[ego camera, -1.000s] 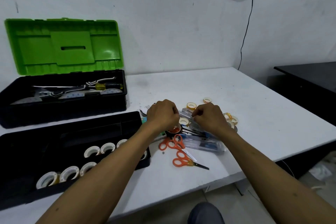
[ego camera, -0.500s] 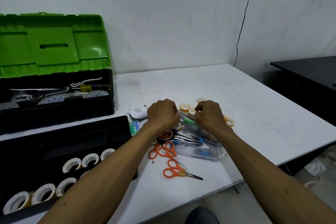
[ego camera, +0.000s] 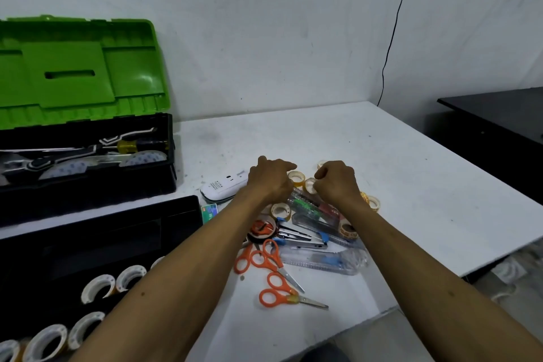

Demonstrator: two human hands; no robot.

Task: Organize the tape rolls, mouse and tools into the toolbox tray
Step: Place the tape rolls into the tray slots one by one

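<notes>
Left hand (ego camera: 270, 182) and right hand (ego camera: 335, 185) hang mid-frame over the pile, backs up, fingers curled under. Can't tell if they pinch anything! Two rolls (ego camera: 297, 184) sit right between the knuckles. The mouse (ego camera: 220, 189) lies just left of the left hand. The tray (ego camera: 117, 244), lower left, holds white rolls (ego camera: 97, 288).

Black cable (ego camera: 383, 79) on wall (ego camera: 264, 38); dark desk (ego camera: 499, 110) right.

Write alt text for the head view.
The left hand and right hand, fingers curled, reach over small tape rolls, scissors and cutters on a white table. To their left: a mouse, a black tray and an open toolbox.
</notes>
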